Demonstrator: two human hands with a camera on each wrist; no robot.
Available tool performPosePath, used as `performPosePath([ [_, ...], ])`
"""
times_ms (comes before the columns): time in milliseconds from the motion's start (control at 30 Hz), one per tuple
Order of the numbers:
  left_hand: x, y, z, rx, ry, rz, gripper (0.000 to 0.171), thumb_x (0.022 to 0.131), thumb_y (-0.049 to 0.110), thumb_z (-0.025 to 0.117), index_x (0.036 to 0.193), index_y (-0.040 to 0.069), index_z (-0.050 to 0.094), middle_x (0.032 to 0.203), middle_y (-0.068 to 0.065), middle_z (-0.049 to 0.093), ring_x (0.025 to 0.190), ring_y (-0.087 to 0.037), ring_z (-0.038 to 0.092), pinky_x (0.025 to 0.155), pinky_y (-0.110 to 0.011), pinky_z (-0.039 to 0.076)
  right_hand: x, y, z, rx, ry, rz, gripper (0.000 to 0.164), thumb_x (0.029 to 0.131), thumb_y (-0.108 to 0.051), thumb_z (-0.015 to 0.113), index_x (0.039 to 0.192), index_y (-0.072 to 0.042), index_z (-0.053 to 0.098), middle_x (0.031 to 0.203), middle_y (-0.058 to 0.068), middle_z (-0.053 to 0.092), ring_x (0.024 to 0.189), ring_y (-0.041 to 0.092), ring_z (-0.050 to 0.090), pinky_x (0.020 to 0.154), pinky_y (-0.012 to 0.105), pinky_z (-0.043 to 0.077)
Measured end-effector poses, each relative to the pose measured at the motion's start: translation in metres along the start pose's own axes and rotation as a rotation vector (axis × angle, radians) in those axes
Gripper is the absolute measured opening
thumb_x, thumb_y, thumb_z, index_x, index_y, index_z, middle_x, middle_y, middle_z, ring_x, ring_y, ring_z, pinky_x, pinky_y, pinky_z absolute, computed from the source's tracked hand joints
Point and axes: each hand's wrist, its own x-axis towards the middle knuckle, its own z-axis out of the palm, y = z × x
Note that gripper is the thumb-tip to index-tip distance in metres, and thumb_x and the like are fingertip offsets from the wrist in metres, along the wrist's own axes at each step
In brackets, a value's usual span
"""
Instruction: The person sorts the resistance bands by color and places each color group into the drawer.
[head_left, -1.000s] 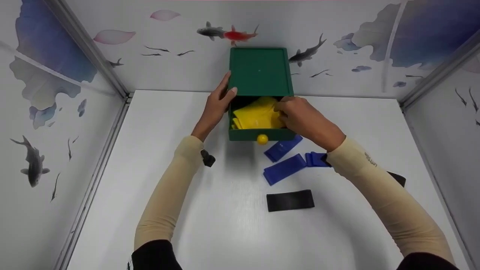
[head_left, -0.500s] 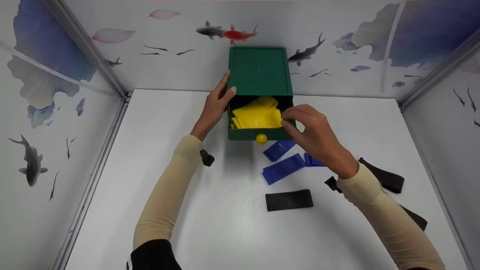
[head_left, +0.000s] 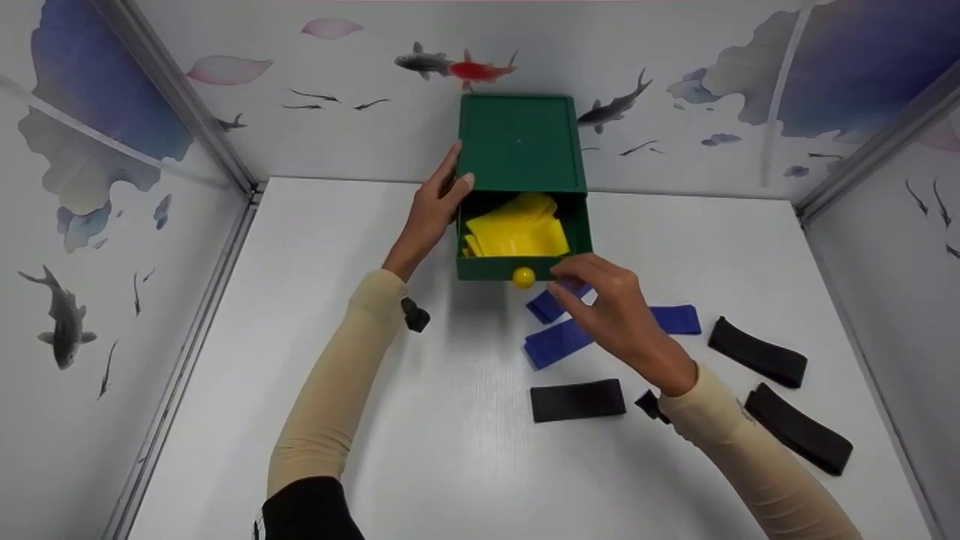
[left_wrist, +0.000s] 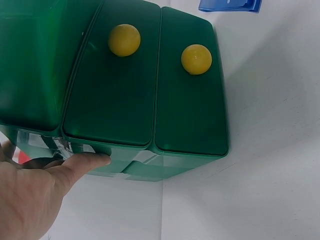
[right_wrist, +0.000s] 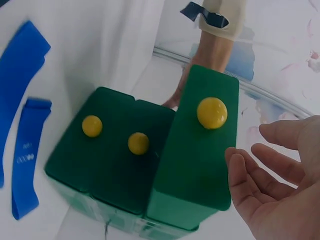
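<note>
A green drawer box (head_left: 519, 142) stands against the back wall with its top drawer (head_left: 480, 270) pulled out. Folded yellow bands (head_left: 517, 229) lie inside that drawer. My left hand (head_left: 431, 214) rests flat along the box's left side, its thumb against the wall near the drawers in the left wrist view. Just in front of the drawer's right corner is my right hand (head_left: 615, 307), fingers loosely bent with nothing between them. The drawer's yellow knob (head_left: 523, 277) sits left of its fingertips. In the right wrist view, two lower drawers with yellow knobs (right_wrist: 138, 143) are closed.
Several folded blue bands (head_left: 559, 343) lie on the white table (head_left: 450, 450) under and beside my right hand. One black band (head_left: 577, 400) lies nearer the front, and two more black bands (head_left: 799, 427) are at the right. Printed walls enclose the table.
My right hand has come out of the drawer, away from the yellow bands, and moved down to the drawer's front. My left hand has stayed on the box's side.
</note>
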Motion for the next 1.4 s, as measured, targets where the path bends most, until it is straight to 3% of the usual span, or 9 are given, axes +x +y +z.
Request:
performPosePath([
  [133, 0.000, 0.001, 0.000, 0.000, -0.005, -0.013, 0.070, 0.113, 0.055, 0.056, 0.175, 0.045, 0.025, 0.179, 0.013, 0.028, 0.140, -0.014, 0.052, 0.105, -0.030, 0.049, -0.007, 0.003, 0.012, 0.034, 0.009, 0.060, 0.018, 0.099, -0.002, 0.082, 0.116, 0.001, 0.078, 0.108, 0.012, 0.078, 0.092, 0.019, 0.074, 0.081, 0.042, 0.066],
  [267, 0.001, 0.003, 0.000, -0.004, -0.014, -0.014, 0.070, 0.115, 0.050, 0.055, 0.176, 0.041, 0.022, 0.181, 0.010, 0.025, 0.154, -0.010, 0.042, 0.124, -0.028, 0.040, -0.011, 0.005, 0.024, 0.067, 0.033, 0.124, 0.019, 0.099, -0.003, 0.082, 0.118, 0.000, 0.078, 0.108, 0.012, 0.079, 0.092, 0.019, 0.074, 0.082, 0.043, 0.066],
  [367, 0.002, 0.003, 0.000, -0.010, -0.017, -0.032, 0.070, 0.116, 0.046, 0.054, 0.177, 0.037, 0.021, 0.182, 0.006, 0.025, 0.150, -0.014, 0.047, 0.122, -0.033, 0.045, -0.013, 0.006, 0.033, 0.094, 0.049, 0.162, 0.020, 0.100, -0.004, 0.081, 0.119, 0.001, 0.078, 0.108, 0.015, 0.079, 0.091, 0.020, 0.074, 0.081, 0.046, 0.067],
  [500, 0.002, 0.004, -0.002, -0.007, -0.009, -0.053, 0.070, 0.117, 0.043, 0.054, 0.178, 0.033, 0.021, 0.182, 0.004, 0.025, 0.139, -0.020, 0.051, 0.113, -0.037, 0.049, -0.014, 0.005, 0.044, 0.113, 0.072, 0.201, 0.024, 0.101, -0.007, 0.082, 0.123, -0.001, 0.077, 0.112, 0.011, 0.079, 0.091, 0.017, 0.074, 0.082, 0.038, 0.066],
  [667, 0.001, 0.003, -0.001, 0.004, -0.004, -0.033, 0.070, 0.116, 0.047, 0.055, 0.177, 0.039, 0.022, 0.182, 0.007, 0.024, 0.144, -0.015, 0.049, 0.119, -0.035, 0.045, -0.014, 0.003, 0.056, 0.123, 0.143, 0.225, 0.027, 0.099, -0.009, 0.084, 0.124, -0.001, 0.077, 0.113, 0.007, 0.080, 0.088, 0.016, 0.074, 0.080, 0.025, 0.063],
  [967, 0.001, 0.000, 0.000, 0.025, 0.006, -0.014, 0.070, 0.113, 0.057, 0.056, 0.174, 0.047, 0.025, 0.179, 0.013, 0.029, 0.142, -0.013, 0.052, 0.119, -0.033, 0.047, -0.015, 0.000, 0.080, 0.121, 0.261, 0.302, 0.035, 0.097, -0.012, 0.088, 0.123, -0.001, 0.068, 0.109, 0.008, 0.081, 0.087, 0.016, 0.075, 0.081, 0.022, 0.062],
  [1167, 0.001, -0.001, 0.002, 0.027, 0.009, -0.010, 0.069, 0.113, 0.056, 0.056, 0.174, 0.047, 0.026, 0.178, 0.014, 0.033, 0.111, -0.013, 0.056, 0.089, -0.026, 0.049, -0.015, -0.002, 0.092, 0.114, 0.345, 0.334, 0.034, 0.096, -0.011, 0.088, 0.119, 0.001, 0.066, 0.107, 0.010, 0.082, 0.087, 0.018, 0.078, 0.082, 0.023, 0.062],
  [1267, 0.001, -0.001, 0.001, 0.020, 0.003, -0.012, 0.068, 0.114, 0.053, 0.056, 0.174, 0.046, 0.025, 0.178, 0.012, 0.031, 0.112, -0.018, 0.055, 0.087, -0.030, 0.047, -0.013, -0.003, 0.093, 0.101, 0.370, 0.343, 0.032, 0.097, -0.012, 0.088, 0.116, 0.000, 0.065, 0.109, 0.011, 0.082, 0.088, 0.018, 0.079, 0.084, 0.024, 0.063],
  [1400, 0.001, 0.002, 0.001, 0.020, 0.005, -0.028, 0.069, 0.114, 0.052, 0.056, 0.175, 0.045, 0.024, 0.180, 0.011, 0.029, 0.141, -0.015, 0.051, 0.113, -0.030, 0.050, -0.010, -0.003, 0.093, 0.104, 0.371, 0.338, 0.029, 0.097, -0.012, 0.087, 0.114, -0.001, 0.066, 0.110, 0.010, 0.081, 0.090, 0.018, 0.079, 0.085, 0.028, 0.064],
])
